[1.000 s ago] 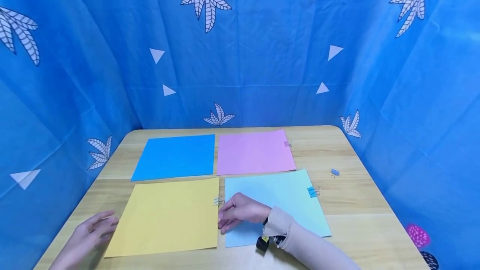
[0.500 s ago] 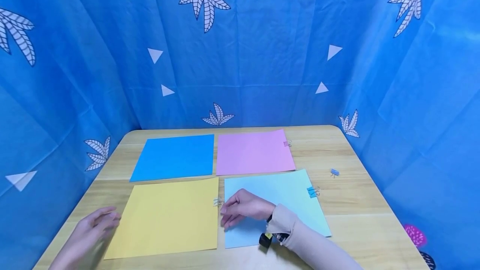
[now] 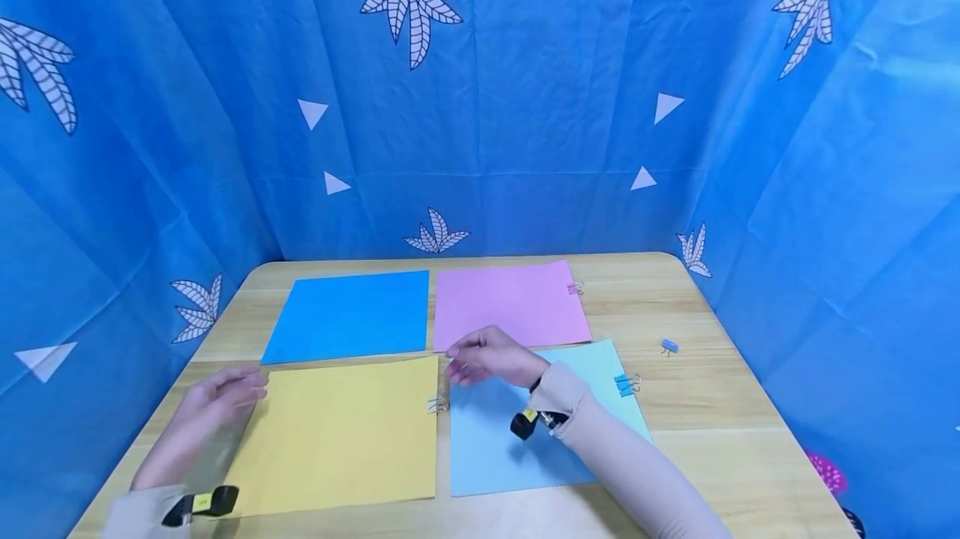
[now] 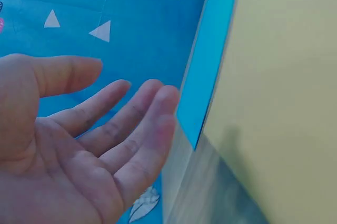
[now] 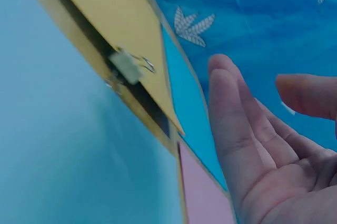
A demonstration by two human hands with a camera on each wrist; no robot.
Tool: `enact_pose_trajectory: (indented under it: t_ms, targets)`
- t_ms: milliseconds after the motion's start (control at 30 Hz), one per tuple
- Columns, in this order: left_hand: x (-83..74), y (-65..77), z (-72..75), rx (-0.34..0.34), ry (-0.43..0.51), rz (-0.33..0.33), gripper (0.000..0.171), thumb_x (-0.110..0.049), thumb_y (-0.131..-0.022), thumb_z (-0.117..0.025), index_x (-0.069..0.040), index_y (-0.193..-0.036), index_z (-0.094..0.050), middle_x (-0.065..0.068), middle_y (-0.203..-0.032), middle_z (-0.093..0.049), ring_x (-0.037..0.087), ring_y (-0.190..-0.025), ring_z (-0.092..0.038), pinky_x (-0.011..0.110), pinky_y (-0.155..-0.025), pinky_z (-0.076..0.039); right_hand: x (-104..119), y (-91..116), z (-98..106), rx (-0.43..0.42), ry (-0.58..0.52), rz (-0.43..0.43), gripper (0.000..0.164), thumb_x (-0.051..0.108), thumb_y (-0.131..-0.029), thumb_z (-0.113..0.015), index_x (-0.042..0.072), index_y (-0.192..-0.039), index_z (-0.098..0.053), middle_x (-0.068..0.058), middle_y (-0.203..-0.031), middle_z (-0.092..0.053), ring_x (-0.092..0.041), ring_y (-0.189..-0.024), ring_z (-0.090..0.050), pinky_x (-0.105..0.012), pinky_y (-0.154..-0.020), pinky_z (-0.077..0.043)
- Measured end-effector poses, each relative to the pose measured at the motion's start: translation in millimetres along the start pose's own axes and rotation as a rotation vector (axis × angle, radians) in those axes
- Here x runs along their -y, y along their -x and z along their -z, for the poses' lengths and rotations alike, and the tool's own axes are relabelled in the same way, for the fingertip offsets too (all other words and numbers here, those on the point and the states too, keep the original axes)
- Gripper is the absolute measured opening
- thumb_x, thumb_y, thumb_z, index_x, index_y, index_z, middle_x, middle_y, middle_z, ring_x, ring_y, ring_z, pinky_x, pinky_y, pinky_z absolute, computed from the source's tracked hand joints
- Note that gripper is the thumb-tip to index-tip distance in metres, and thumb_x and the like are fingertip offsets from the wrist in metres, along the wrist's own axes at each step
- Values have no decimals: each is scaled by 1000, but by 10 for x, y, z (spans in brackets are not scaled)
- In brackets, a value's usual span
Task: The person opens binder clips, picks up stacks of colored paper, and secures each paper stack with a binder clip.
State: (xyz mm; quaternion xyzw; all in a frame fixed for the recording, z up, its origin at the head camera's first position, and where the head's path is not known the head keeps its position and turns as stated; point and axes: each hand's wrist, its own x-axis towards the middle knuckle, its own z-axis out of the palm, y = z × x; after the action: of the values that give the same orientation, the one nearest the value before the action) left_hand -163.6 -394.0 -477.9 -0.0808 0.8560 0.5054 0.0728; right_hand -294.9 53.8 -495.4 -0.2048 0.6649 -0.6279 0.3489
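My left hand (image 3: pixel 213 414) hovers over the upper left corner of the yellow paper (image 3: pixel 337 439). Its fingers are loosely bent and hold nothing, as the left wrist view also shows. Above the light blue-green paper (image 3: pixel 517 456), near its top left corner, is my right hand (image 3: pixel 495 357), with thumb (image 5: pixel 308 95) and fingers apart and nothing between them. A pale green binder clip (image 5: pixel 126 66) grips the yellow paper's right edge, just below and left of the right hand. Beyond the hands lie blue paper (image 3: pixel 352 314) and pink paper (image 3: pixel 510 301).
A pink binder clip (image 3: pixel 574 289) is on the pink paper's right edge, and a bright blue one (image 3: pixel 624 385) on the light blue-green paper's. One purplish-blue binder clip (image 3: pixel 670 346) lies loose on the wooden table (image 3: pixel 720 456). Patterned blue cloth (image 3: pixel 525 106) surrounds the table's back and sides.
Both hands have moved up and away from the person, the left also slightly rightward. The right hand has left the yellow paper's right edge. Papers and clips stay in place.
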Motion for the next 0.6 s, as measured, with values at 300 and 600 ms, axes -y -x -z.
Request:
enact_pose_trajectory:
  t_ms: [300,600]
  targets:
    - [12,-483,35,-77,240,-55,51,-36,-110,-50,2,-144,-45,-22,-105,-70,-6,-99,-70,17,-89,-60,181,-466,2,-186,-127,-31,34,10,-107,-54,-12,-133,-57,-31,-118,-70,-22,-91,-74,-47,-102,-59]
    - [7,-938,26,-261,-4,78,57,-30,-111,-35,8,-153,-38,29,-149,-49,37,-131,-54,47,-109,-50,266,-849,-123,-285,28,-26,36,3,-99,-59,-7,-134,-60,-16,-101,-72,-20,-81,-67,-29,-78,-59]
